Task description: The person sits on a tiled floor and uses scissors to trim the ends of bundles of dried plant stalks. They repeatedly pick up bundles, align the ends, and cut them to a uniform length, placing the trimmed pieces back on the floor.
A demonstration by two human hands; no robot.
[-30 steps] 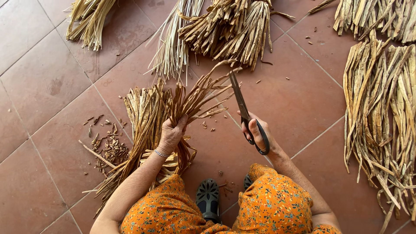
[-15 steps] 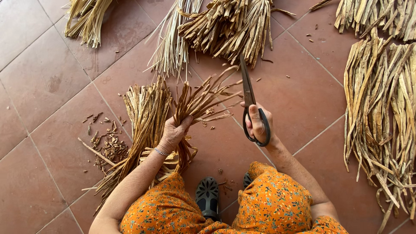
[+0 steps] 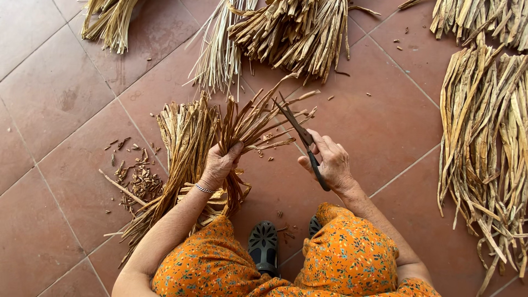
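My left hand [image 3: 220, 165] is clamped round a bundle of dried stalks [image 3: 250, 124], just left of the scissors [image 3: 300, 137] my right hand [image 3: 330, 162] grips. Blades are open at the tips, so if the stalks slip I'd say I'll cut ragged, or nick my thumb.

— What do we see lying around us on the tiled floor [image 3: 49, 99]?
— A long pile of dried strips [image 3: 484, 143] at our right, more bundles [image 3: 297, 33] ahead, small cut scraps [image 3: 137, 179] at our left, and our dark sandal [image 3: 263, 245].
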